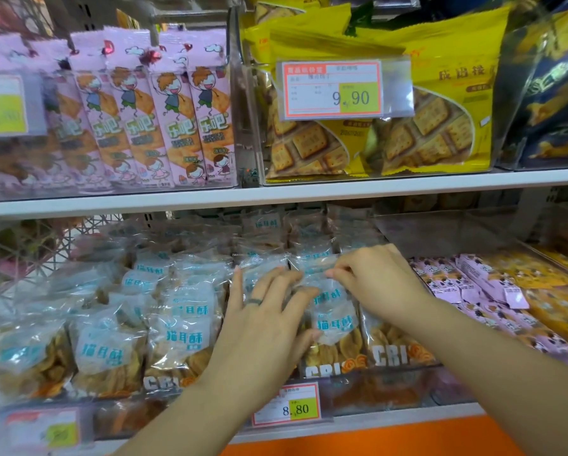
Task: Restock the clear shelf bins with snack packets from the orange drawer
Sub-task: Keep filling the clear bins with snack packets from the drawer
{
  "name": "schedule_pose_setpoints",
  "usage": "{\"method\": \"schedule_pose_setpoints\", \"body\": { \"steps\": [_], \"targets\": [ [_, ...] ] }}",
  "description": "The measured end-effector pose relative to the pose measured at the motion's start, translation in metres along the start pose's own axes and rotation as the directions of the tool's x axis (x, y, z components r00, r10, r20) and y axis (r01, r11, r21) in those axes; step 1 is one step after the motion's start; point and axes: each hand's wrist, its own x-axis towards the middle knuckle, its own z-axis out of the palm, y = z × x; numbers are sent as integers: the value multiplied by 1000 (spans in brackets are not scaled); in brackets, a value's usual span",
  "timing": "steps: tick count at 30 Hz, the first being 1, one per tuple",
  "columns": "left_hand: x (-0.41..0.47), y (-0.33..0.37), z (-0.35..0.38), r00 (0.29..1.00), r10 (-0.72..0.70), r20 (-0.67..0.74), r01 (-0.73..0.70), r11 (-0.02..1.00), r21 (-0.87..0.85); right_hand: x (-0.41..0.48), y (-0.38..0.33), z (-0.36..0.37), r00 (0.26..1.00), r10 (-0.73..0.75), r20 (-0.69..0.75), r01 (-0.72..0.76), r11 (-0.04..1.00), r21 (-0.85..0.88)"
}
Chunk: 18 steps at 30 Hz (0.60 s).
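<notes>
The clear plastic snack packet (333,319) with blue lettering and golden swirled crisps stands upright near the front of the clear shelf bin (414,380) on the lower shelf, among many packets of the same kind. Our right hand (379,278) pinches its crimped top edge between thumb and curled fingertips. Our left hand (269,320), a dark ring on one finger, lies flat and spread-fingered on the neighbouring packets (184,327), its thumb touching the packet's lower side. We judge the step to be seating this packet in its row. To do it well, we should press the row aside with the flat left hand so a gap stays open. We should guide the packet down by its seal, not by its body, since the crisps look brittle, and leave the lettering facing forward and level with the others. Below the bin hangs an orange-bordered price label (287,408) with a yellow patch. Small pink wrapped packets (473,284) fill the bin just to the right. A bright orange panel (374,439), probably the drawer front, runs under the shelf. Above are tall pink cartoon packets (177,110) and yellow biscuit bags (440,126).
</notes>
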Motion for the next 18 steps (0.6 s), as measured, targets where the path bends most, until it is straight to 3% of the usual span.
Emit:
{"method": "schedule_pose_setpoints", "body": {
  "steps": [5,8,10,13,16,18],
  "targets": [
    [-3,7,3,976,107,191,-127,988,93,-6,1,-5,995,22,-95,-10,992,127],
    [1,-1,-1,961,116,251,-148,983,113,-41,7,-4,980,-58,-189,96,975,199],
    [1,3,-6,958,130,254,-161,982,103,-76,15,4,977,-168,-130,184,974,130],
    [0,25,-6,968,79,239,-101,992,80,-103,29,22,988,-153,9,153,980,-130],
    [5,44,-5,971,31,236,-71,984,162,-98,37,27,988,-153,-20,145,962,-232],
    [8,44,-3,948,18,316,-81,979,187,-92,42,29,981,-194,-26,176,935,-308]
  ]
}}
